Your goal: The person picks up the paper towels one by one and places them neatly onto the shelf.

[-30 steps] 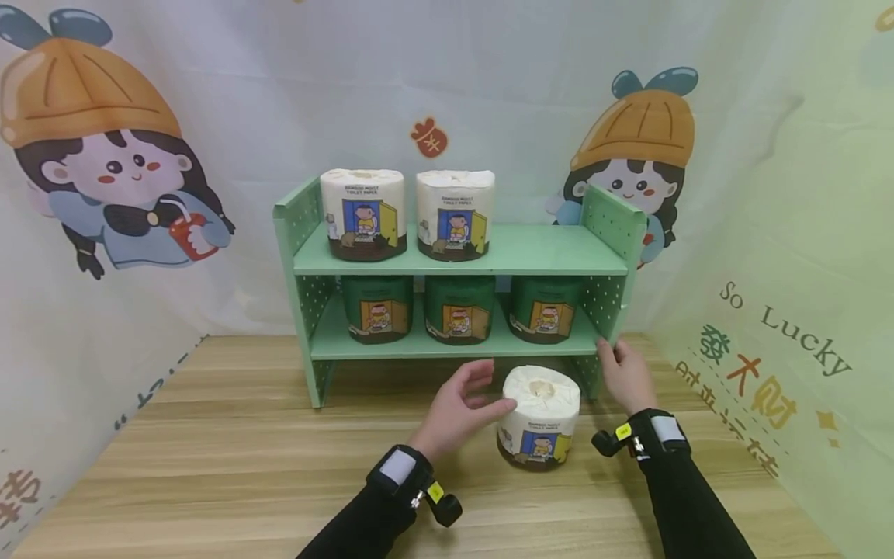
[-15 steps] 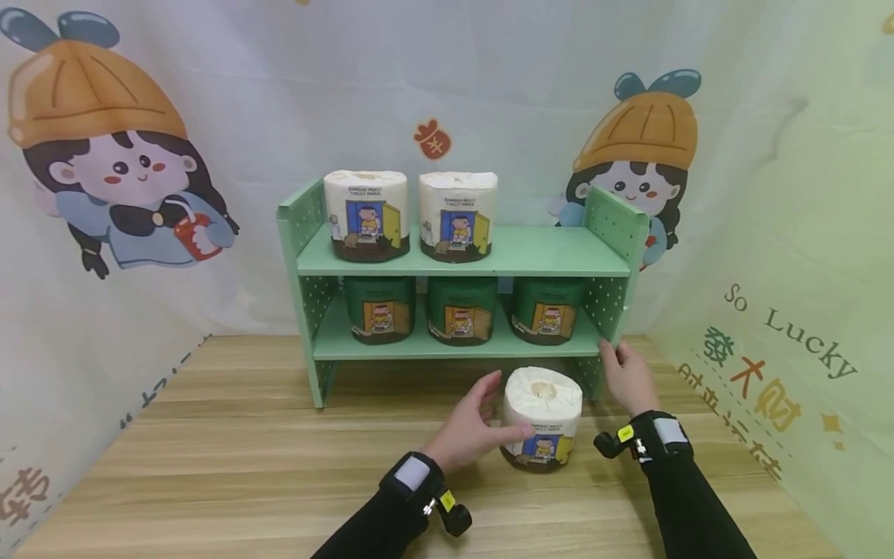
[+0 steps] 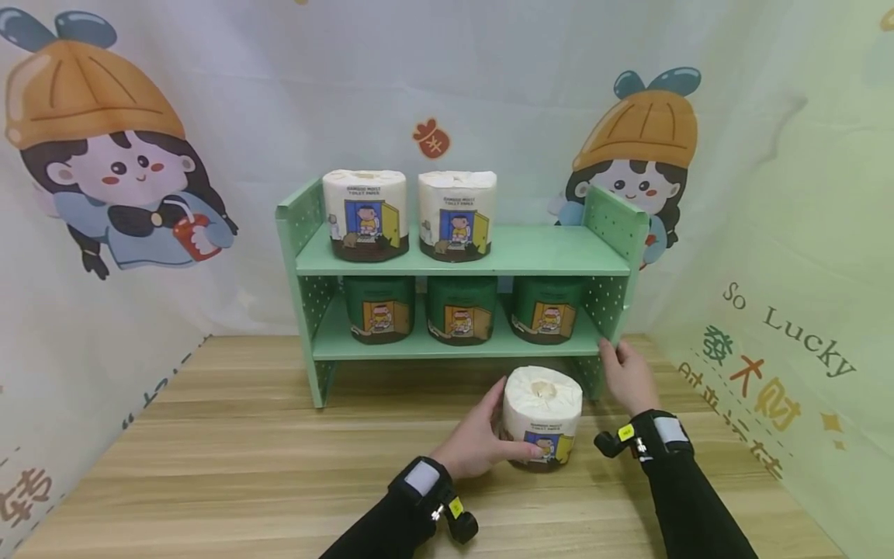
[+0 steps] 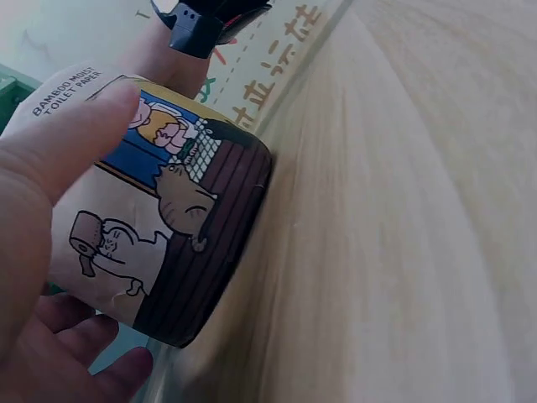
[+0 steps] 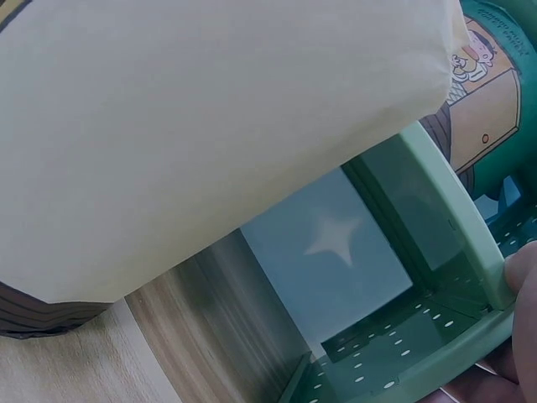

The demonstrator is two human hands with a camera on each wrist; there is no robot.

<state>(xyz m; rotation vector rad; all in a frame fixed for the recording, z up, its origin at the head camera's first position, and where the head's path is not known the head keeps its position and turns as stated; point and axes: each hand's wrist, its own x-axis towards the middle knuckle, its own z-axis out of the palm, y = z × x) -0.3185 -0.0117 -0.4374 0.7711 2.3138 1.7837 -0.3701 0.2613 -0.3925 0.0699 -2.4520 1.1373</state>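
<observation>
A white wrapped toilet paper roll [image 3: 543, 407] with a brown base stands on the table in front of the green shelf [image 3: 447, 269]. My left hand [image 3: 482, 442] holds it from the left. The thumb lies across the printed picture, as the left wrist view shows, and the fingers reach round its far left side. With my right hand [image 3: 627, 376] I grip the shelf's right side panel at the height of the lower board. In the right wrist view the white roll [image 5: 226, 126] fills much of the picture, with the thumb [image 5: 522, 273] on the green edge.
On the top board two white rolls [image 3: 366, 215] stand at the left and middle, leaving bare board at the right. Several green rolls [image 3: 380, 309] line the lower board. A printed cloth [image 3: 517, 93] hangs behind the wooden table [image 3: 230, 466].
My left hand has moved right and down, from the roll's upper left to around its lower side, thumb now on the label. The right hand has stayed on the shelf.
</observation>
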